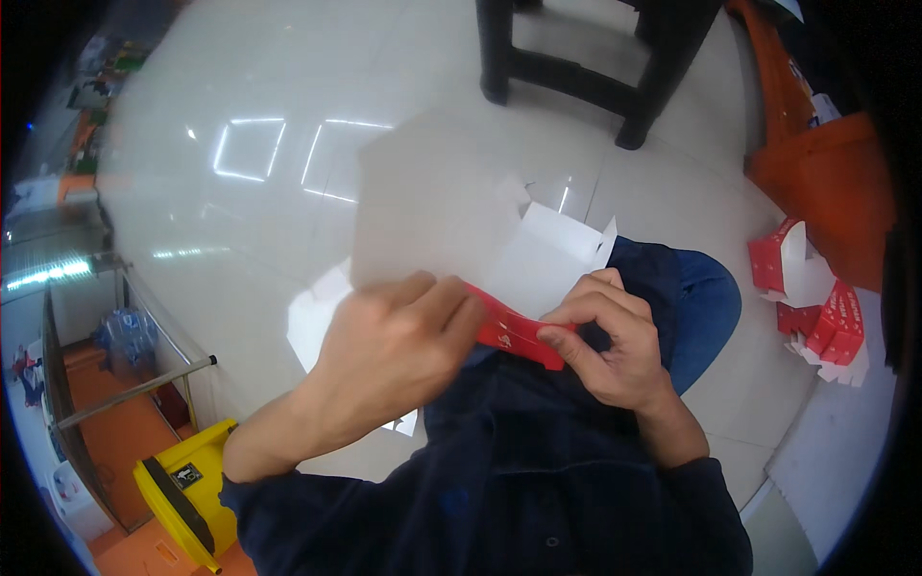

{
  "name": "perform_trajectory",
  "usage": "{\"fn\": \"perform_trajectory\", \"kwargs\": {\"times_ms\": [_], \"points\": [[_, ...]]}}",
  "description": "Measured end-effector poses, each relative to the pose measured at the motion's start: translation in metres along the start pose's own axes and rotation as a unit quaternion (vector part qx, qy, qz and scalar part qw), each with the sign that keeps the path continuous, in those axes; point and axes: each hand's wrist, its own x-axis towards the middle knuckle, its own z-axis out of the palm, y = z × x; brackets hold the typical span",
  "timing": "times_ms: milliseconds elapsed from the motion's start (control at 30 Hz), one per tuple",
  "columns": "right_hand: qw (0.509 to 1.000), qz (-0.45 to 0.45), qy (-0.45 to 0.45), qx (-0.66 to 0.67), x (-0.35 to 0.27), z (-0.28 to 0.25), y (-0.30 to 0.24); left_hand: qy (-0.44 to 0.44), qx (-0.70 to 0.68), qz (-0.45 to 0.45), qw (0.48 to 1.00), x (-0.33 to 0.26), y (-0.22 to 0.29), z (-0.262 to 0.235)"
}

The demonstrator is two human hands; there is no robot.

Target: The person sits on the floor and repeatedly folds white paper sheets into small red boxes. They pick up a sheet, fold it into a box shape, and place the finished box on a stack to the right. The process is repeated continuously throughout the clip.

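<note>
A large flat cardboard box blank [552, 250], white inside with a red printed outer edge, lies across my lap. My right hand [615, 341] is closed on the right end of its narrow red strip, pinching it between thumb and fingers. At the strip's left end, my left hand [403, 331] has its fingers curled against the card. Those fingertips are slightly blurred and partly hidden behind the hand. White flaps of the card stick out past my left forearm and above my right hand. The strip bends a little between the two hands.
A black stool [576, 77] stands ahead on the tiled floor. Several red-and-white folded cartons [836, 331] lie to the right, near an orange container [826, 192]. On the left are a yellow bin [197, 494] and a metal rail frame [144, 389].
</note>
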Motion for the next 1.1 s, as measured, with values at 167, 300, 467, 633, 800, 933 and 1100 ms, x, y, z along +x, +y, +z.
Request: {"fn": "perform_trajectory", "kwargs": {"times_ms": [167,300,467,633,800,933,1100], "points": [[1.000,0.011,-0.015,0.015,0.001,-0.007,0.004,-0.023,-0.024,0.027,0.999,0.009,0.002,-0.009],[0.999,0.000,-0.035,0.019,0.005,-0.010,-0.002,-0.042,-0.035,0.056,0.997,0.016,0.005,-0.007],[0.980,0.095,0.112,0.135,-0.006,-0.011,0.005,0.085,-0.081,0.050,0.992,0.028,0.012,0.007],[0.974,0.113,0.174,0.091,-0.011,-0.023,0.000,0.208,-0.133,0.075,0.966,0.042,0.020,0.053],[0.995,0.043,0.081,-0.046,-0.034,-0.051,0.014,0.222,-0.182,0.075,0.955,0.048,0.032,0.089],[0.998,0.039,0.016,-0.054,-0.034,-0.055,0.014,0.193,-0.229,0.058,0.952,0.044,0.033,0.104],[0.971,0.102,0.197,-0.091,-0.046,-0.071,0.030,0.157,-0.372,-0.040,0.914,0.022,0.002,0.096]]}}
